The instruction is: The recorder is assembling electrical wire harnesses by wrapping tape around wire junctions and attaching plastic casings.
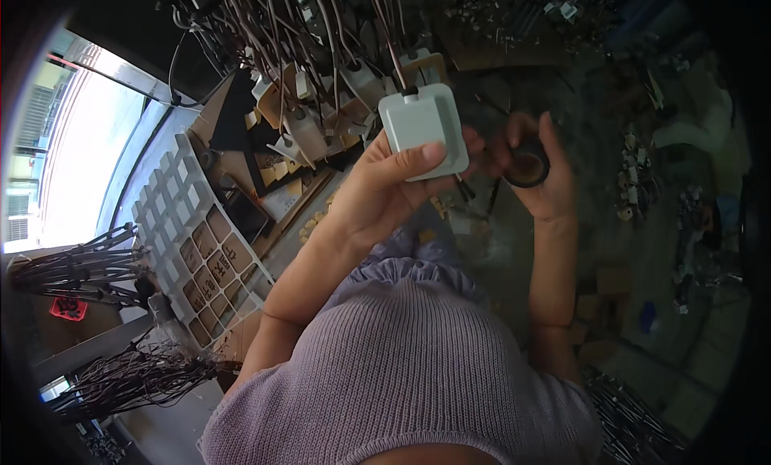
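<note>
My left hand point(379, 180) grips a white square plastic housing point(414, 126) with rounded corners and a raised middle, the thumb lying across its lower face. From a dark collar on the housing's top edge a brown cable point(394, 63) runs upward. Just to the right, my right hand point(554, 176) holds a dark roll of tape point(526, 171) with its fingers bent round it. Those fingers are partly blurred, and the far fingers of the left hand are mostly behind the housing.
More white housings point(303, 136) hang on brown cables at the upper left. A grey compartment tray point(210, 240) leans on the bench at left. Bundles of black cables point(152, 377) lie at lower left. Several small parts point(634, 176) are scattered on the floor at right.
</note>
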Motion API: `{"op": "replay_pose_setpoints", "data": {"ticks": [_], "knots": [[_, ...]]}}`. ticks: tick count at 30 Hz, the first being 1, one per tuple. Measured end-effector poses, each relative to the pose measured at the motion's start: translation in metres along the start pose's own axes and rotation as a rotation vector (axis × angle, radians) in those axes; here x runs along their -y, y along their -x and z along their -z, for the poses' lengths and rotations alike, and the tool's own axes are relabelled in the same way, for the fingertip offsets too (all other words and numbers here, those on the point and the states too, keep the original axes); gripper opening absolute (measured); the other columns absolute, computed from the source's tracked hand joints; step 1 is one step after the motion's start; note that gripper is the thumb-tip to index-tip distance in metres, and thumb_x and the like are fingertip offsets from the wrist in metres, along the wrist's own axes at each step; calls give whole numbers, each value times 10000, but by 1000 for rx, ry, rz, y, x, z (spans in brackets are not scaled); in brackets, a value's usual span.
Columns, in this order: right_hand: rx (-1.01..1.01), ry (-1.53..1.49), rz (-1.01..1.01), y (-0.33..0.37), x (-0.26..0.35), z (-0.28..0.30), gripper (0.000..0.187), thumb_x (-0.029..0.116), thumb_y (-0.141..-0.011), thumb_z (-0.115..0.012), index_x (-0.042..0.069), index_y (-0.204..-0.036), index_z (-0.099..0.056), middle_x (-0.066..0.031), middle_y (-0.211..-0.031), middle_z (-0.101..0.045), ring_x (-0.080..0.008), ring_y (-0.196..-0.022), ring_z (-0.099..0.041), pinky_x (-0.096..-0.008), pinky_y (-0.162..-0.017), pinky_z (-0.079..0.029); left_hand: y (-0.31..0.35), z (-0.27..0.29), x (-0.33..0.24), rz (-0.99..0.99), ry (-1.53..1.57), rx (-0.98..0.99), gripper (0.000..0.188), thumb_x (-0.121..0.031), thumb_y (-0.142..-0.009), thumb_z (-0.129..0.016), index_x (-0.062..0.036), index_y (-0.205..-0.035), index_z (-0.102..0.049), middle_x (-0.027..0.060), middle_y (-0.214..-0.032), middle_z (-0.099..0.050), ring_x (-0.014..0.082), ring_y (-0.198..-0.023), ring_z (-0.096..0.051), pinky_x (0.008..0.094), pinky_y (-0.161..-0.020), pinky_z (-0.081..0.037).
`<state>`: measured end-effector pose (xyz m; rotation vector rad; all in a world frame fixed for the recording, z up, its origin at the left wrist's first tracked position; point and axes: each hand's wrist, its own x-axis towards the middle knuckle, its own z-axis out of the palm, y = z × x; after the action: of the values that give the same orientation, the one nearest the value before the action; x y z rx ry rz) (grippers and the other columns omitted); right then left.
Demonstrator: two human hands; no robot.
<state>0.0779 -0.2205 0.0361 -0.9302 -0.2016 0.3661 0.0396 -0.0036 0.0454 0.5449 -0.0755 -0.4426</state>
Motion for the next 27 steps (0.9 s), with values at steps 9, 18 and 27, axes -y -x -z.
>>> {"op": "replay_pose_setpoints", "data": {"ticks": [9,18,27], "knots": [[-62,211,17,12,16,-26,410,289,-860,-622,64,-1150,-441,-78,-936,-543,-131,-761,-522,-216,-631,-422,-12,-4,1,-218,-642,-17,480,-51,-755,-665,-35,-1208,-506,42,-1054,-604,133,-966,-590,295,-859,-473],[128,923,136,-10,47,-56,585,119,-610,-886,23,-1098,-578,-10,-1015,-532,-90,-917,-577,-224,-784,-505,-3,-3,0,-417,-1157,-81,554,-13,-630,-665,-28,-1166,-527,141,-1036,-597,290,-984,-601,344,-858,-464],[347,815,42,-16,49,-60,646,222,-558,-913,-3,-1070,-590,-23,-1033,-518,-120,-985,-542,-253,-868,-448,5,-3,0,-424,-1158,-113,586,-17,-594,-667,-18,-1163,-525,152,-1059,-590,324,-1021,-575,365,-891,-451]]}}
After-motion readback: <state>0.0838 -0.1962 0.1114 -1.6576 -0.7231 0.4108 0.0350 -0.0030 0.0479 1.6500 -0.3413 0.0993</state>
